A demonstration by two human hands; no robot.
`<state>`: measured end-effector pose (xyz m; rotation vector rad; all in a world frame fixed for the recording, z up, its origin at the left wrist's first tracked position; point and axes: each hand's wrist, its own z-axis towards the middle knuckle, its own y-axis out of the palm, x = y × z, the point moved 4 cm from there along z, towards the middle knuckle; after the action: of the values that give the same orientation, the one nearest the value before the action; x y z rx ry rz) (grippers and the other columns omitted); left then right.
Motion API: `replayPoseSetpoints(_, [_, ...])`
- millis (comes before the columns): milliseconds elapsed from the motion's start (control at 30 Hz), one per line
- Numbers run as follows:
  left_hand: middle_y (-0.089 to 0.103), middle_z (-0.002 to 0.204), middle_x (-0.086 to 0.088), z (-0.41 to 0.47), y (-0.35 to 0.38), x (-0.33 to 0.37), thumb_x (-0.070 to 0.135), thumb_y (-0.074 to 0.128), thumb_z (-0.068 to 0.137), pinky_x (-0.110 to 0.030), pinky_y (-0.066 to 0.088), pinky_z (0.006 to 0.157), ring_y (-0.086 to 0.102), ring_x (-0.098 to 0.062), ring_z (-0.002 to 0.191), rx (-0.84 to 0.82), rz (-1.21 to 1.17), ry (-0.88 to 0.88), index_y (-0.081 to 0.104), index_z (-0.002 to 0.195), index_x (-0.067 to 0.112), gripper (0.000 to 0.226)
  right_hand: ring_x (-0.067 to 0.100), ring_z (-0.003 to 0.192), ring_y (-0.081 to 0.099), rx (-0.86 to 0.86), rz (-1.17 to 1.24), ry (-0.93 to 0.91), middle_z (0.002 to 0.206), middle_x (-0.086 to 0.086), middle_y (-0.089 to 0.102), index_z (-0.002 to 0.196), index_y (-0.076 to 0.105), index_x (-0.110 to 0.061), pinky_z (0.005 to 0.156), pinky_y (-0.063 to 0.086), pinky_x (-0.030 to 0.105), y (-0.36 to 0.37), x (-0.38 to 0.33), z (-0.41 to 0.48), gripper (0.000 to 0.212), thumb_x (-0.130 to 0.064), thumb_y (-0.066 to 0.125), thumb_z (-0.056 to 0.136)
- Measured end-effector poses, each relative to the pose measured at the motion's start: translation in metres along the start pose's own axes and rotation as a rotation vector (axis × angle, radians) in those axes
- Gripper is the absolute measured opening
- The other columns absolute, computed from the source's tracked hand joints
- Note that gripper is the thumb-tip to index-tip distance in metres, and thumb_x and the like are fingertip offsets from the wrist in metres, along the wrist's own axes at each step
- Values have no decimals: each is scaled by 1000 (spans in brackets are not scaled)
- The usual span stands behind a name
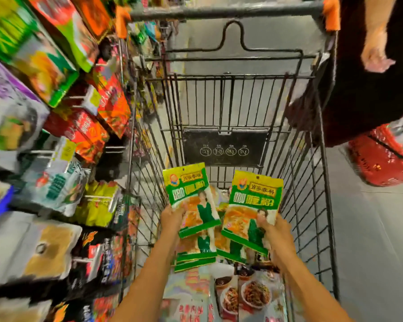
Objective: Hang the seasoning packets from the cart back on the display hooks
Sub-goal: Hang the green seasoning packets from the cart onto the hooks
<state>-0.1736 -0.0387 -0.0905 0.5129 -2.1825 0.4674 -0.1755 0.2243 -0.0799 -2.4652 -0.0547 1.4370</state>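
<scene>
Both my hands are inside the wire shopping cart [316, 173]. My left hand [171, 216] grips the lower left edge of a green and yellow seasoning packet [189, 194], held upright above the cart floor. My right hand [276, 233] holds a second, matching packet [254, 201] by its lower right corner. Several more packets of the same kind [196, 254] lie stacked under them in the cart. The display hooks [77, 98] stick out from the shelving on the left, loaded with other packets.
Other printed food packets [249, 296] lie in the near end of the cart. Another person's hand [376, 58] and dark clothing are at the upper right by the cart's handle [219, 11]. A red shopping basket [382, 159] stands on the grey floor at right.
</scene>
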Motion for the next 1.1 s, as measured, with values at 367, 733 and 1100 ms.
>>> replayPoseSetpoints(367, [67, 91, 10, -168, -154, 153, 42, 59, 87, -30, 49, 75, 62, -8, 82, 239, -87, 471, 64, 98, 30, 17, 11, 64, 56, -277, 57, -363, 72, -7, 63, 80, 63, -27, 57, 39, 30, 22, -187, -99, 13, -37, 64, 88])
replayPoseSetpoints(733, [72, 100, -2, -448, -348, 243, 46, 64, 83, -38, 51, 93, 67, -15, 99, 757, -162, 883, 69, 100, 21, 30, -10, 64, 64, -863, 206, -762, 73, -19, 69, 81, 65, -29, 47, 45, 8, 86, -365, -333, 7, -28, 64, 88])
replayPoseSetpoints(1100, [70, 93, 5, -698, -498, 220, 30, 61, 90, -20, 49, 78, 64, -11, 89, 1393, -141, 1060, 65, 89, 27, 5, -2, 60, 59, -1277, 275, -1094, 68, -7, 64, 69, 62, -23, 52, 44, 18, 154, -422, -610, 19, -27, 66, 87])
